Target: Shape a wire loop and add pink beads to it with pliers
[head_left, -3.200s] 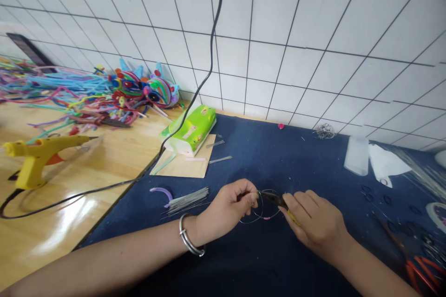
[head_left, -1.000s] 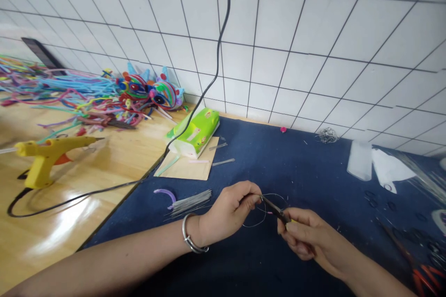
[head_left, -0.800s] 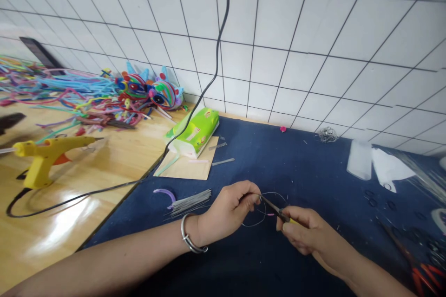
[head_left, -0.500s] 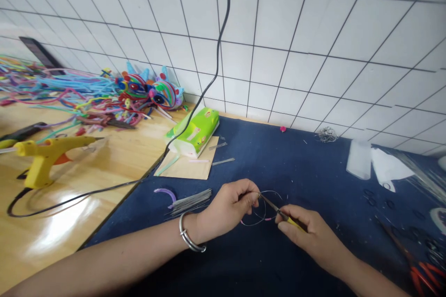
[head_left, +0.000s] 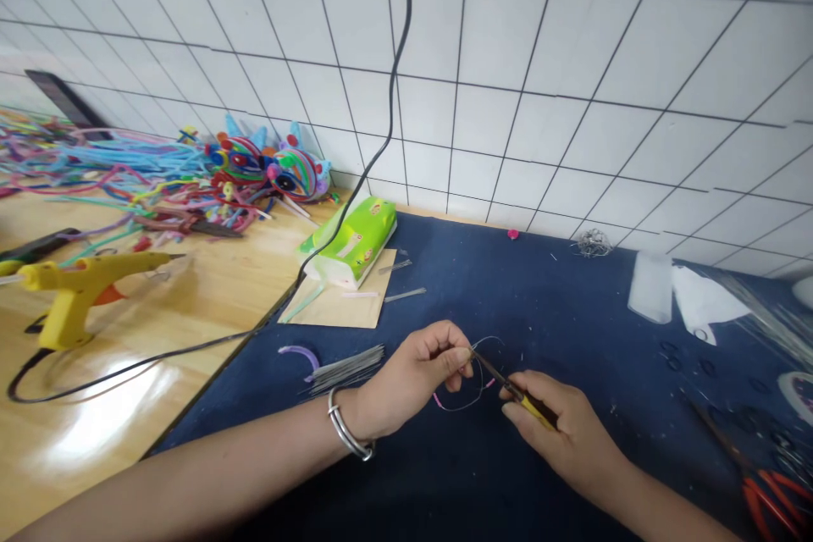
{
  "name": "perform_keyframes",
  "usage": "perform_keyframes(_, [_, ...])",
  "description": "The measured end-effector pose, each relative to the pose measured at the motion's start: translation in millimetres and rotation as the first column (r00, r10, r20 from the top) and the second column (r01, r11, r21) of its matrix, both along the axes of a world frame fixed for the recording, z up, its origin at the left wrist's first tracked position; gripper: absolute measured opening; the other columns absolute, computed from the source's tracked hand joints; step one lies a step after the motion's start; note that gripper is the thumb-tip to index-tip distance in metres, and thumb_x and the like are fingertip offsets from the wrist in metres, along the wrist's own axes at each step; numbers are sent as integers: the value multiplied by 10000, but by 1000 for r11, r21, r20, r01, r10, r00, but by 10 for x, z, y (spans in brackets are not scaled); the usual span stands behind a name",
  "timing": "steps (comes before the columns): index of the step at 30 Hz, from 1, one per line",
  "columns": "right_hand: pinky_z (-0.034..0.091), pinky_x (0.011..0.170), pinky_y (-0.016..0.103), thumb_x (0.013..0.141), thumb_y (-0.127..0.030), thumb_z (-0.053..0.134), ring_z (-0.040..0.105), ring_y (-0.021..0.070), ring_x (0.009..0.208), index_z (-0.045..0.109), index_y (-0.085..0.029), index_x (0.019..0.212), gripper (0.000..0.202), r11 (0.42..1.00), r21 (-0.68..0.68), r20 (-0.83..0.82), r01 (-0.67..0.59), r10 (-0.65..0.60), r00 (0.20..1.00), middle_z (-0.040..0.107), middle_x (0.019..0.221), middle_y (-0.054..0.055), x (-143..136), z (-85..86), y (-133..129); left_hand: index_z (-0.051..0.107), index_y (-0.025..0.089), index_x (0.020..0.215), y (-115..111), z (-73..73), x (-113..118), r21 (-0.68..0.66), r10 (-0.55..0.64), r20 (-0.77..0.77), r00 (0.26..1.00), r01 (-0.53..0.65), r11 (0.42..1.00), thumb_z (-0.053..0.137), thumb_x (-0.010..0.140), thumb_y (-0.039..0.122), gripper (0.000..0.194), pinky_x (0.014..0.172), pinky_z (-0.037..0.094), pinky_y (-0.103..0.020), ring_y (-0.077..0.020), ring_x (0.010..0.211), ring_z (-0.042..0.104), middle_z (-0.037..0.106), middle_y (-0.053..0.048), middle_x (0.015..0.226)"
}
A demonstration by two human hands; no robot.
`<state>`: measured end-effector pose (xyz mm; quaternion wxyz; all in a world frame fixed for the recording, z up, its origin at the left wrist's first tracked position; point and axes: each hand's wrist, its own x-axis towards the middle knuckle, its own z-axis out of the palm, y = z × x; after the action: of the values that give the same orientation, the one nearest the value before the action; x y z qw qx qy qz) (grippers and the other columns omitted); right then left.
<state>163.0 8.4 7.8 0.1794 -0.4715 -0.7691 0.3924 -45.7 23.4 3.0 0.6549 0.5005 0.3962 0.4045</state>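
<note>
My left hand (head_left: 423, 377), with a silver bangle at its wrist, pinches a thin wire (head_left: 454, 409) between thumb and forefinger. The wire curves in loose loops below and behind the fingertips and carries short pink pieces. My right hand (head_left: 562, 423) is closed around yellow-handled pliers (head_left: 490, 368) with long, narrow dark jaws. The jaw tips meet the wire at my left fingertips, where the exact grip is too small to make out. Left of my left hand lie a bundle of straight cut wires (head_left: 349, 368) and a curved purple pipe cleaner (head_left: 303, 356).
A black cord (head_left: 392, 93) hangs down and runs to a yellow glue gun (head_left: 69, 288). Beyond my left hand, a green tissue pack (head_left: 359, 241) sits on brown card. Colourful pipe cleaners (head_left: 127, 159) pile up far left. Orange-handled scissors (head_left: 755, 483) lie at right.
The pliers have tilted slightly more steeply, and the wire loops have shifted a little at my left fingertips. Both hands keep their holds. The view has moved slightly.
</note>
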Motion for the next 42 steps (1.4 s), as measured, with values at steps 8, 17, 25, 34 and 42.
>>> perform_keyframes(8, [385, 595, 242, 843, -332, 443, 479, 119, 639, 534, -191, 845, 168, 999, 33, -19, 12, -12, 1000, 535, 737, 10, -30, -29, -15, 517, 137, 805, -34, -19, 50, -66, 41, 78, 996, -35, 997, 504, 840, 291, 158, 567, 361, -211, -72, 590, 480, 562, -6, 726])
perform_keyframes(17, [387, 591, 216, 843, -338, 452, 484, 106, 643, 540, -192, 866, 171, 995, -90, -49, 38, -42, 998, 543, 740, -4, -38, 28, -11, 556, 133, 834, -42, -50, 62, -22, 59, -43, 997, -60, 998, 577, 789, 304, 178, 547, 382, -208, -77, 584, 472, 540, 3, 684])
perform_keyframes(25, [396, 596, 248, 834, -347, 463, 485, 119, 645, 520, -187, 881, 177, 993, 116, 87, -3, -8, 996, 519, 746, 10, 10, -27, -1, 573, 131, 808, -16, -73, 56, -25, 98, -44, 994, -100, 995, 559, 798, 309, 179, 538, 382, -205, -73, 565, 468, 582, -12, 715])
perform_keyframes(34, [427, 638, 278, 822, -297, 493, 493, 146, 724, 469, -189, 1019, 227, 882, 449, 33, 142, -175, 984, 505, 847, 50, 186, -98, 164, 624, 144, 853, 16, -54, 35, -16, 162, -41, 986, -163, 987, 590, 772, 312, 189, 536, 363, -205, -71, 554, 436, 582, -5, 701])
perform_keyframes(42, [396, 747, 359, 774, -285, 564, 506, 205, 823, 538, -155, 984, 248, 610, 776, 308, -158, -149, 940, 564, 880, 79, 247, -148, 249, 635, 151, 859, 21, -46, 17, 79, 132, -162, 978, -120, 990, 558, 792, 313, 191, 549, 369, -209, -84, 593, 454, 583, -11, 728])
